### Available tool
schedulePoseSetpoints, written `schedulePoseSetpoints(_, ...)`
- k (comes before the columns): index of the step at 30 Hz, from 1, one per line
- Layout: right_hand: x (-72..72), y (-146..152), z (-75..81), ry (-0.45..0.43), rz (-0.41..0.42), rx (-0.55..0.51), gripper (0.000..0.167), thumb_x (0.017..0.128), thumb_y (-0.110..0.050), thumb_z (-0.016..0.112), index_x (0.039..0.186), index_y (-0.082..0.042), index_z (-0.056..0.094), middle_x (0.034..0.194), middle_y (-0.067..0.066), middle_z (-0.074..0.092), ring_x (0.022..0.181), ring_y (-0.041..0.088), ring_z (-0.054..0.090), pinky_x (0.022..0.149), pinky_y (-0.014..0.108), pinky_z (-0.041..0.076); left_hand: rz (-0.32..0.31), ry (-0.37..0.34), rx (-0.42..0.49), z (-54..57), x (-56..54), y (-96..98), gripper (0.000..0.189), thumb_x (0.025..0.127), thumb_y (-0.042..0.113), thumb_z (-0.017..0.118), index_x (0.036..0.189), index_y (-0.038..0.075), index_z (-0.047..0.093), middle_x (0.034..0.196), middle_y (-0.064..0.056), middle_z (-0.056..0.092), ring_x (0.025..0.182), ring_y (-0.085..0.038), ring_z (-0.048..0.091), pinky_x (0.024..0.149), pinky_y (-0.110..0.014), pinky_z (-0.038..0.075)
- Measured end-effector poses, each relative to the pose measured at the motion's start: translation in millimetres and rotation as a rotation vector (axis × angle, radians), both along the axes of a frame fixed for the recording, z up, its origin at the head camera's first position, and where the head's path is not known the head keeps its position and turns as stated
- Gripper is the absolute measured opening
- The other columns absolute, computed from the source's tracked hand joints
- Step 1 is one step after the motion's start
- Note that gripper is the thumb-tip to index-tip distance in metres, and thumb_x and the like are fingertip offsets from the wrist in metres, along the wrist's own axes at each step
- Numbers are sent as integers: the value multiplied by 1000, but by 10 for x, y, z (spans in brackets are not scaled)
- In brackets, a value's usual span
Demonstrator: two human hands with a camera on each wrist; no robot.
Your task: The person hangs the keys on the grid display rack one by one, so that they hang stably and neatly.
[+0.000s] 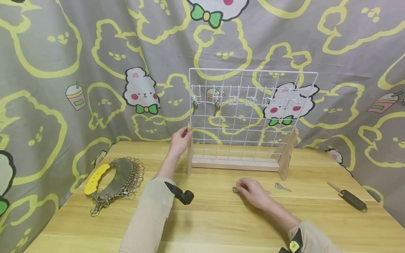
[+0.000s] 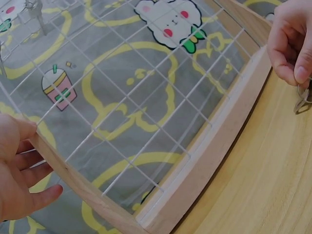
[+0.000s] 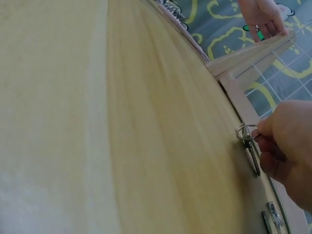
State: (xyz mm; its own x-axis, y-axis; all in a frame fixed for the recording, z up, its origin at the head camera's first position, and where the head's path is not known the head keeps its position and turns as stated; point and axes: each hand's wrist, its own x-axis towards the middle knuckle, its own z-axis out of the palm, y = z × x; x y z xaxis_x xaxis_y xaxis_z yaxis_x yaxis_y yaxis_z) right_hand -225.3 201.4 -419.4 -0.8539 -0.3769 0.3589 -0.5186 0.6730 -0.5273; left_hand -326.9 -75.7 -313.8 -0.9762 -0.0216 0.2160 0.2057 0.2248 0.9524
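A white wire grid rack (image 1: 234,129) stands on wooden supports. At its left end, my left hand (image 1: 180,142) holds the top of the wooden post (image 1: 190,154), thumb against it, other fingers loosely spread. My right hand (image 1: 251,191) is low over the table in front of the rack. Its thumb and finger pinch a metal key ring (image 3: 242,131), from which a key (image 3: 254,158) hangs. Another key (image 1: 282,186) lies just to the right of that hand. Two keys, a left one (image 1: 194,105) and a right one (image 1: 216,106), hang from the rack's leftmost hooks.
More white hooks (image 1: 251,99) line the grid to the right. A black-handled car key (image 1: 351,199) lies at the table's right. On the left sits a metal plate with many rings and a yellow grip (image 1: 96,178). A patterned curtain (image 1: 171,59) stands behind the table.
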Motion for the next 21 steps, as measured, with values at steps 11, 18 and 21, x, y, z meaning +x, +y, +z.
schedulePoseSetpoints(11,-34,87,217,-81,39,-7,10,86,3,59,96,2,63,82,5,64,70,10,58,58,22,51,-4,19,5,2,19,-1,45,96,18,50,137,1,41,136,-16,46,124,-27,45,104,-36,37)
schedulePoseSetpoints(18,-88,180,442,16,53,62,11,82,5,62,93,3,67,77,2,61,65,7,52,56,21,48,-4,11,8,-6,15,-5,46,96,19,50,137,1,41,138,-15,45,125,-27,44,104,-36,37)
schedulePoseSetpoints(21,-120,220,557,39,42,71,8,84,2,63,89,-1,68,76,-3,59,63,4,49,53,21,47,-4,13,10,-2,17,-1,45,96,19,50,137,1,41,138,-14,45,125,-27,44,104,-36,37)
